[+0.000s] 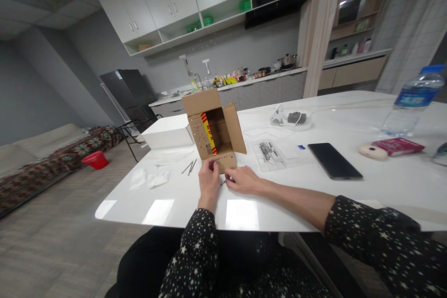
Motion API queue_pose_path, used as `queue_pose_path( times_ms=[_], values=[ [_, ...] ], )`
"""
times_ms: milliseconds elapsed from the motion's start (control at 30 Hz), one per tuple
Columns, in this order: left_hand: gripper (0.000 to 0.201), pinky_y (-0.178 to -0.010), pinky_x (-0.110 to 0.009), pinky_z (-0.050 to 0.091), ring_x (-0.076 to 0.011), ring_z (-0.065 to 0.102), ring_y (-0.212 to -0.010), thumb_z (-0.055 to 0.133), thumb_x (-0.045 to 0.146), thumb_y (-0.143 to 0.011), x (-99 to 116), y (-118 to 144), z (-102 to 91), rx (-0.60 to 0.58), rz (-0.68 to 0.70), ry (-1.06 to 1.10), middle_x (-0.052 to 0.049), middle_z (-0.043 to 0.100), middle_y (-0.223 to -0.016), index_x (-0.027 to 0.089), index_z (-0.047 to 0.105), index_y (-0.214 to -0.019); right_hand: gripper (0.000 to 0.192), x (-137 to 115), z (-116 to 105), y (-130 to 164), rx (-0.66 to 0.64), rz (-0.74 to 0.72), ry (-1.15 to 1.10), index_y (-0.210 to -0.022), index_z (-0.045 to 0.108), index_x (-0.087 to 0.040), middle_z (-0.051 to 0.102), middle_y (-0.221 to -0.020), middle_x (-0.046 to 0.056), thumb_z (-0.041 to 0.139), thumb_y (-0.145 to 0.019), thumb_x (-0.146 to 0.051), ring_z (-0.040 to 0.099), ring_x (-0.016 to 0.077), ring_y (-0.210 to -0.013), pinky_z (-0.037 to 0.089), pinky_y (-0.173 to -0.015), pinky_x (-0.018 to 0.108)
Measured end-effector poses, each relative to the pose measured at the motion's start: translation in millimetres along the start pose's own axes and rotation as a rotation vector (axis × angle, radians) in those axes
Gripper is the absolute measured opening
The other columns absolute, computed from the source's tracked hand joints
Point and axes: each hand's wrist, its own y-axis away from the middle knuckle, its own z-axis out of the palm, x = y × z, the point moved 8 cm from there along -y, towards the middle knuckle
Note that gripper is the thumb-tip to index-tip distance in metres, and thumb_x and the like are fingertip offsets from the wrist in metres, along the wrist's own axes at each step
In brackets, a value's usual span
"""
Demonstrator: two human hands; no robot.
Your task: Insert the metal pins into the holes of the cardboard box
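Observation:
An open cardboard box [200, 137] stands tilted on the white table, its flaps spread and a strip of yellow-and-red tape down one inner side. Small metal bits dot its left flap, and a row of small dark dots crosses the front flap [226, 164]. My left hand [208, 178] is pinched closed at the left part of that front flap; what lies between the fingertips is hidden. Curled at the flap's lower right edge is my right hand [242, 179], its fingers closed, their contents unclear. A small dark thin piece [222, 183] shows between the hands.
Left of the box lie two thin metal rods [189, 167], paper tissues [159, 179] and a white box [167, 131]. To the right are a clear plastic case of small metal parts [268, 154], a black phone [334, 160], a red packet [398, 146] and a water bottle [412, 102].

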Motion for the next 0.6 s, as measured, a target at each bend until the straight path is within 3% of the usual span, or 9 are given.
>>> queue_pose_path(
  times_ms=[600],
  values=[
    [0.022,-0.084,-0.035,0.050,-0.0200,0.061,-0.095,0.049,0.029,-0.091,13,0,-2.9,0.012,0.123,-0.033,-0.008,0.066,-0.099,0.019,0.066,-0.100,0.023,0,0,0,0.006,-0.015,-0.007,-0.101,0.060,-0.023,0.072,-0.095,0.004,0.043,-0.092,-0.035,0.066,0.0212,-0.082,0.036,-0.067,0.028]
  ],
)
